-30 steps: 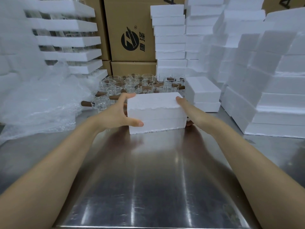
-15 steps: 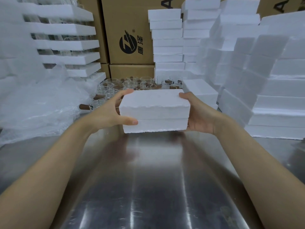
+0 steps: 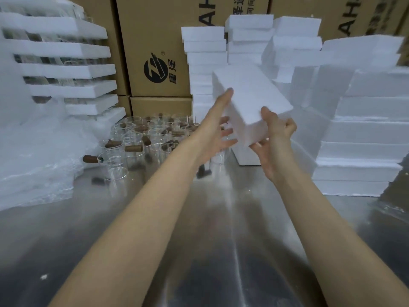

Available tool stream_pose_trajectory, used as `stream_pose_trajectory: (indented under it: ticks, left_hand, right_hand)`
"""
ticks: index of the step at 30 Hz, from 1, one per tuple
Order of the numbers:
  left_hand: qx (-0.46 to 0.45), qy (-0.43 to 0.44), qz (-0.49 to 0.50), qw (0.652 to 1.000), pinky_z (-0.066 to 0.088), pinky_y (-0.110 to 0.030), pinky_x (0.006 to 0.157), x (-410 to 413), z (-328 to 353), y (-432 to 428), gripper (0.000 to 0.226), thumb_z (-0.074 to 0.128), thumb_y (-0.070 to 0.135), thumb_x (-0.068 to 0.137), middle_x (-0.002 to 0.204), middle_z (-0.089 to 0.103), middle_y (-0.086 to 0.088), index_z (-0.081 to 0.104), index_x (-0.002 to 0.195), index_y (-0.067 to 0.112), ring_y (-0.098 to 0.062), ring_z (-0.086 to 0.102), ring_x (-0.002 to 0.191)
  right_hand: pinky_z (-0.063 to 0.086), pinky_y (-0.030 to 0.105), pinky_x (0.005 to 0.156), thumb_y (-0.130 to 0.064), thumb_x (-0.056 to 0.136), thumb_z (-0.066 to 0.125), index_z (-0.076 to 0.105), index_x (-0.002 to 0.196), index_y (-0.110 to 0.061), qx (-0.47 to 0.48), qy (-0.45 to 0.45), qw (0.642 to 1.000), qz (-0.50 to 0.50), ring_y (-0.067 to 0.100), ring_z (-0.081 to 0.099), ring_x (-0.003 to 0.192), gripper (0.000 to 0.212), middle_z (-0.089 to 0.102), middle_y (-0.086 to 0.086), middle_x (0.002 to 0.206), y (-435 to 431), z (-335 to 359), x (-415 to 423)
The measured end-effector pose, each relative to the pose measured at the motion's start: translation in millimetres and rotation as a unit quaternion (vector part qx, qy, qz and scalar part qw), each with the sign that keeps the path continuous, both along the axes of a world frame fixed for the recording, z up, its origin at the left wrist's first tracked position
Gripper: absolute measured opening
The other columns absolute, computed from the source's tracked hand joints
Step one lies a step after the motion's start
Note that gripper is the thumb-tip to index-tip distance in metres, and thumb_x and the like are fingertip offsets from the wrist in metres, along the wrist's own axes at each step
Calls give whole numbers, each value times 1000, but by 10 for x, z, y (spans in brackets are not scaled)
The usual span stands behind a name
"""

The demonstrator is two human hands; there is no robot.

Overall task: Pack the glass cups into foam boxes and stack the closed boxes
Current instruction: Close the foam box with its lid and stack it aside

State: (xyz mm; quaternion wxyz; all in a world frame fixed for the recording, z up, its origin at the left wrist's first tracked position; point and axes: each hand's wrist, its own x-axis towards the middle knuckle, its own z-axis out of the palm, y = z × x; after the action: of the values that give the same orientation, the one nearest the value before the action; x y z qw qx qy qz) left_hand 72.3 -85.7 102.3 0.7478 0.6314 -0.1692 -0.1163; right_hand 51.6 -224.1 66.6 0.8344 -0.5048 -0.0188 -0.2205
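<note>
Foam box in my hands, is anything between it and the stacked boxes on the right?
Nothing visible: the foam box, held up tilted by the left hand and right hand, has open air toward the stacked boxes.

Cool, even, rather dim light. The steel desk (image 3: pixel 221 251) shows pale streaks of glare down its middle and dull reflections of the arms. The foam stacks (image 3: pixel 365 129) bleach out and lose their edges. Motion blur smears the foam box (image 3: pixel 250 100), left hand (image 3: pixel 218 129) and right hand (image 3: pixel 275 131). Wide-angle distortion bows the cartons (image 3: pixel 155 41) behind the desk's far edge.
</note>
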Motion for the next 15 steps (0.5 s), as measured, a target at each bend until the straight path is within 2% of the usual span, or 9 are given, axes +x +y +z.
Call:
stream_pose_trajectory:
  ticks: [3,5,6,8,10,11,12,14,15]
  left_hand:
    - [34,-26,3,999,47,-31,85,75,86,-399,41,64,29,89,115,60,3,46,124,20,-16,58,98]
    - [7,-13,13,1000,40,-30,79,114,43,-587,21,59,23,90,100,58,4,51,109,19,-15,54,90]
    - [-14,-5,23,1000,38,-31,80,130,15,-647,15,57,24,91,96,56,3,52,105,20,-17,52,89]
    - [-42,-5,56,998,38,-30,83,190,2,-730,12,54,26,92,95,57,1,55,101,18,-20,52,94]
    - [-46,-7,77,996,38,-32,96,258,-15,-779,17,52,30,92,116,60,-3,57,104,20,-23,51,110]
    - [-51,0,77,996,38,-33,97,278,-22,-796,16,50,31,92,120,59,-5,57,102,22,-23,51,110]
    - [-58,7,77,995,39,-32,92,300,-37,-806,13,49,33,92,113,58,-5,56,98,23,-22,53,102]
    - [-58,24,87,994,42,-31,82,336,-98,-813,17,46,37,93,98,56,-2,55,93,23,-19,54,90]
    - [-49,26,90,994,45,-32,85,356,-141,-817,23,45,40,92,101,57,-2,56,98,21,-21,57,95]
  right_hand:
    - [52,41,95,-38,84,70,10,140,-33,8,-2,999,-41,14,61,112,82,50,-3,130,-82,-44,39]
    - [49,45,101,-44,81,71,12,141,-32,23,-5,998,-65,13,58,115,85,41,-3,138,-188,-60,71]
    - [46,44,103,-49,78,71,14,138,-34,-3,5,997,-83,13,56,117,85,34,-2,144,-231,-67,87]
    - [41,42,108,-58,74,71,16,129,-39,-77,39,989,-116,14,49,123,80,22,-6,148,-280,-86,132]
    - [38,39,109,-60,76,69,19,131,-36,-125,52,980,-143,14,44,126,78,22,-6,146,-293,-117,170]
    - [41,37,106,-57,78,69,21,134,-31,-142,45,976,-159,13,46,125,78,29,-5,144,-306,-130,189]
    - [45,32,101,-51,81,70,25,134,-27,-159,32,971,-175,8,50,120,74,38,-5,139,-323,-146,206]
    - [48,10,81,-33,88,68,31,126,-27,-196,3,962,-191,-15,56,98,54,50,-17,116,-360,-220,234]
    - [45,3,72,-24,91,65,32,123,-29,-211,-8,958,-192,-22,54,89,47,48,-24,108,-374,-276,246]
